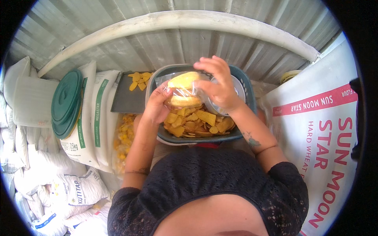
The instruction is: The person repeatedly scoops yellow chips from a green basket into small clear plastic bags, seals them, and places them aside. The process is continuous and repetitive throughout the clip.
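Note:
My left hand (159, 101) grips the left edge of a clear plastic bag (183, 92) that has flat yellow-orange pieces inside. My right hand (217, 84) is raised at the bag's right side, its fingers spread; whether the thumb side touches the plastic I cannot tell. Both hands are over a blue-green plastic basket (251, 97). Loose orange-brown chips (192, 122) lie in the near part of the basket. Behind my right hand, a round, pale-rimmed container or lid (238, 87) is partly hidden in the basket.
A dark tray (127, 98) with yellow pieces (138, 80) stands left of the basket, above a clear bag of yellow-orange pieces (124, 141). Flour sacks (102, 124), green lids (67, 100) and a translucent tub (35, 100) are at left. A large sack (295, 126) stands right; corrugated metal (195, 44) rises behind.

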Demonstrator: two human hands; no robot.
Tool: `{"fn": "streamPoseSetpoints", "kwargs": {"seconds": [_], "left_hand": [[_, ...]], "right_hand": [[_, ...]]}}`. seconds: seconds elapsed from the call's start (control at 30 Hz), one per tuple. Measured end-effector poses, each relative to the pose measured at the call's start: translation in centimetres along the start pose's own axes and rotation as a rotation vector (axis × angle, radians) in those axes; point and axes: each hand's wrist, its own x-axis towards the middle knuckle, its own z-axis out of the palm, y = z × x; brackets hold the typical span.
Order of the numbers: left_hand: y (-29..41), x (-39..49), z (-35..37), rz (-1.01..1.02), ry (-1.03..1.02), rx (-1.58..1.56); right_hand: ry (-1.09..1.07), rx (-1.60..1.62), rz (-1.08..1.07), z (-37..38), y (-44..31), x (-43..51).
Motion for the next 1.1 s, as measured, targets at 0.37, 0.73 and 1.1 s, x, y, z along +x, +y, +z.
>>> {"fn": "streamPoseSetpoints", "kwargs": {"seconds": [0.37, 0.73, 1.1], "left_hand": [[-1.2, 0.7, -2.4, 0.011, 0.256, -0.125], [-3.1, 0.6, -3.4, 0.087, 0.289, 0.014], [-3.7, 0.6, -3.9, 0.112, 0.309, 0.109]], "right_hand": [[0.003, 0.237, 0.520, -2.4, 5.2, -2.7], [-0.903, -0.345, 0.867, 3.3, 9.9, -14.3], [-0.853, -0.288, 0.855, 1.8, 9.7, -12.4]]}}
